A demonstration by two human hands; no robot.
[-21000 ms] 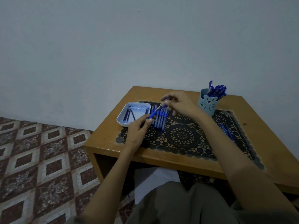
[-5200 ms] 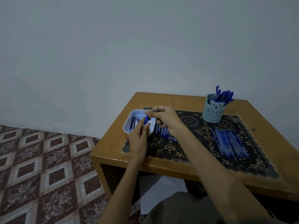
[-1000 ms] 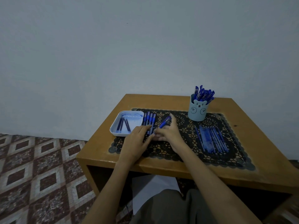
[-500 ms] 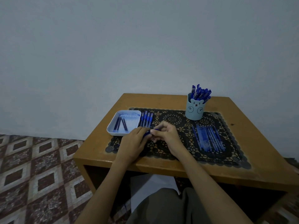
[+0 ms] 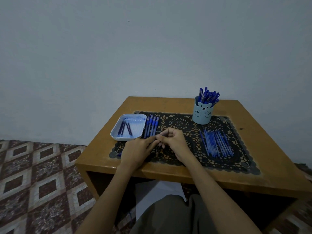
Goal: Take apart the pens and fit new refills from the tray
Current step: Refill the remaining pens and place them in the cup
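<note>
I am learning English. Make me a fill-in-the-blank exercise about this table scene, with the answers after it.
1. The pale holder, full of pens, shows the face of a ____.
2. The tray lies to the ____ of the row of pens.
3. The left hand and the right hand, which grips a pen, meet over the black lace ____.
Missing words: bear; left; mat.

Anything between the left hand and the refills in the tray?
Nothing visible. The tray sits just ahead and to the left of the left hand, open on top, with three refills lying loose inside. The row of pens lies right of the tray, beside that path, not across it.
</note>
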